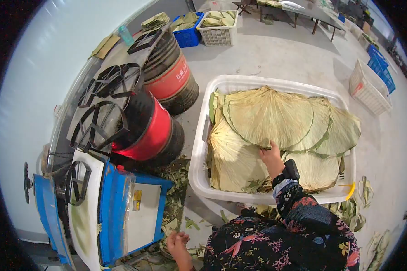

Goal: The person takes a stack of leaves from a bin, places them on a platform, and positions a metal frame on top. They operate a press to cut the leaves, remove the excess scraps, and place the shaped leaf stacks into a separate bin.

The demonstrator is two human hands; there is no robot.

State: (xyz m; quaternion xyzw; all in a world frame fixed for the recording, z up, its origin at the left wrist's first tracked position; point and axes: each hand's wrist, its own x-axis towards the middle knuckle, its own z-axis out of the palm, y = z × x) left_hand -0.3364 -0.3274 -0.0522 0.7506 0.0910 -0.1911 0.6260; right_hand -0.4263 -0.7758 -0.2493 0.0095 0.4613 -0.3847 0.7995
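Note:
My right hand [271, 160] is at the front edge of a large fan-shaped dried lotus leaf [269, 115], pinching its rim with the thumb on top. That leaf lies on a stack of similar pale green-yellow lotus leaves, which fill a white plastic crate [198, 156]. Another leaf [235, 158] spreads to the left of my wrist, and one more [314, 172] to the right. Low and to the left, my left hand [178, 246] hangs by the blue-and-white machine [144, 212]. Its fingers are loosely bent and apart, with nothing in them.
Two black-and-red drums [144, 131] stand left of the crate, beside a bench carrying black metal frames [99, 124]. Leaf scraps [176, 180] litter the floor. Behind are a blue basket [186, 36] and a white basket [218, 34] of leaves; another white basket [370, 88] is at right.

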